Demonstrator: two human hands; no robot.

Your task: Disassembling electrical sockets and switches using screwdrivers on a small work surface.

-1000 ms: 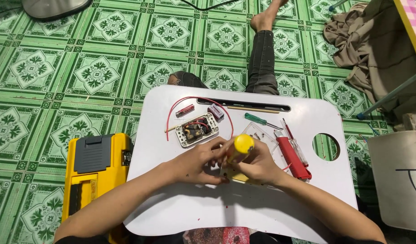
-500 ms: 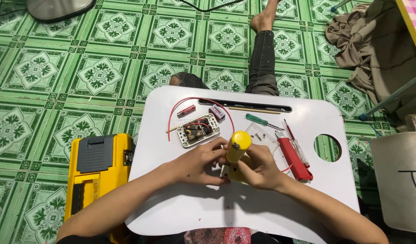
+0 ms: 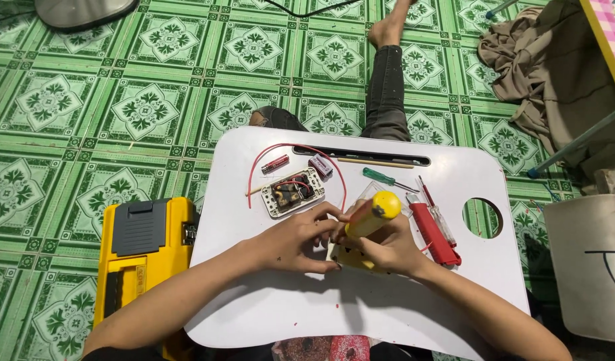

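My right hand (image 3: 389, 244) grips a yellow-handled screwdriver (image 3: 372, 213), held tip down onto a small pale plate (image 3: 351, 259) lying on the white lap table (image 3: 307, 307). My left hand (image 3: 297, 239) rests on the same plate from the left, with its fingertips against the screwdriver shaft. The plate is mostly hidden under both hands. Just beyond my left hand lies an opened white switch module (image 3: 290, 192) with a red wire (image 3: 254, 170) looping around it.
On the table lie a green screwdriver (image 3: 385, 178), a red utility knife (image 3: 435, 234), a thin red tool (image 3: 430, 200), and small cells (image 3: 275, 163) near a long slot (image 3: 361, 155). A yellow tool case (image 3: 141, 257) sits left on green tiles. My legs (image 3: 386, 87) stretch ahead.
The screwdriver handle has tipped slightly to the right and my hands have shifted a little on the plate. Other things on the table stay put.
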